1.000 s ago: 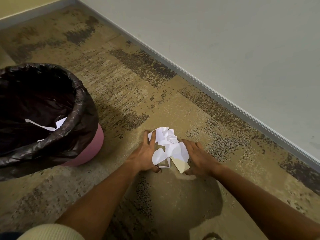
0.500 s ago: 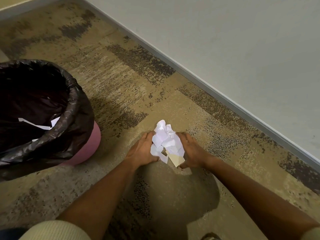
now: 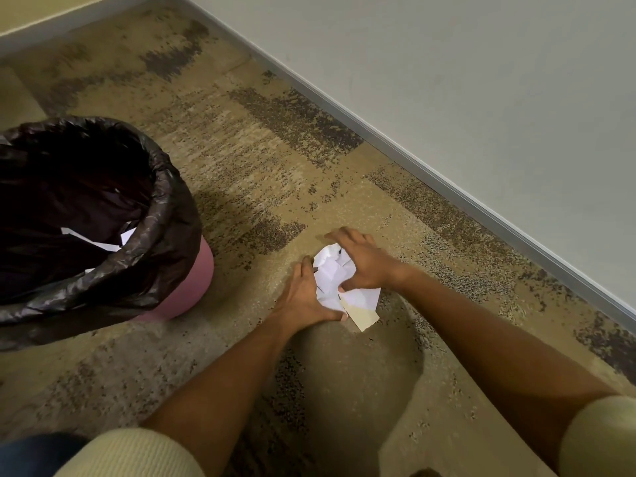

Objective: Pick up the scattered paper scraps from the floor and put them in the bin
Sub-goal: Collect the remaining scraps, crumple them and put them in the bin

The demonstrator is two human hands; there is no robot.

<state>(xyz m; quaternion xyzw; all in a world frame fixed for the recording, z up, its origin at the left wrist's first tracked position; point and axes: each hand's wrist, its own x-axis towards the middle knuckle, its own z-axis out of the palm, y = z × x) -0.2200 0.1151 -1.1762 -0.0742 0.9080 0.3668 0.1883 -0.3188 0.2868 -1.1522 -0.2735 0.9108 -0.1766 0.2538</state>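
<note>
Both hands clasp one bundle of paper scraps [image 3: 332, 274] low over the carpet [image 3: 241, 160] near the middle of the view. The left hand [image 3: 304, 297] cups the bundle from its 8 o'clock side, thumb pressed under it; the right hand [image 3: 364, 261] curls over the top from 2 o'clock, fingers [image 3: 339, 235] spread across the crumpled white sheets. The bundle's long axis runs from 11 o'clock to 5 o'clock, and a flat tan scrap [image 3: 363, 316] sticks out of its lower end, pointing toward 5 o'clock. Whether the bundle touches the carpet cannot be told. At 9 o'clock from the hands, well apart, stands the bin [image 3: 192, 287], pink-walled and lined with a black bag [image 3: 161, 215]; white scraps [image 3: 103, 244] lie inside it. A grey baseboard [image 3: 447, 187] runs along the wall from 11 to 4 o'clock.
</note>
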